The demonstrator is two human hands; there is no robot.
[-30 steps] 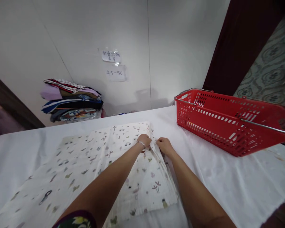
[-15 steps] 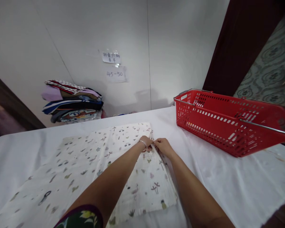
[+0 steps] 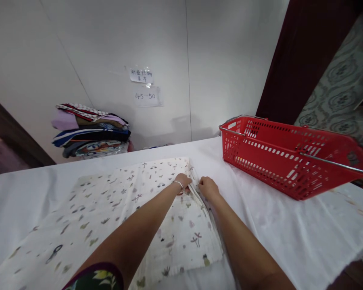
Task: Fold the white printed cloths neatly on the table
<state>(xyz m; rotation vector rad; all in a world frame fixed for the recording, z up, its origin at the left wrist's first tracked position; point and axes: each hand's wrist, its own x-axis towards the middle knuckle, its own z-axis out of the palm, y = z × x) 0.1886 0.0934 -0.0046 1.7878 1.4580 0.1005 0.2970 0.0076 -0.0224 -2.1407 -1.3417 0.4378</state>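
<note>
A white cloth printed with small plants and animals (image 3: 109, 209) lies folded flat on the white-covered table (image 3: 290, 233). Both my hands meet at its right edge, near the far corner. My left hand (image 3: 184, 181), with a thin bracelet at the wrist, is closed in a pinch on that edge. My right hand (image 3: 208, 187) is closed on the same edge just to the right, the two almost touching. Both forearms reach out over the cloth from the near side.
A red plastic basket (image 3: 278, 161) with metal handles sits on the table to the right. A stack of folded fabrics (image 3: 90, 131) lies at the back left against the white wall, under two taped paper notes (image 3: 143, 86). A dark door frame (image 3: 293, 60) stands at the right.
My hands stay pinched on the cloth's right edge; they came together half a second ago and have parted slightly. The view has tipped up a little.
</note>
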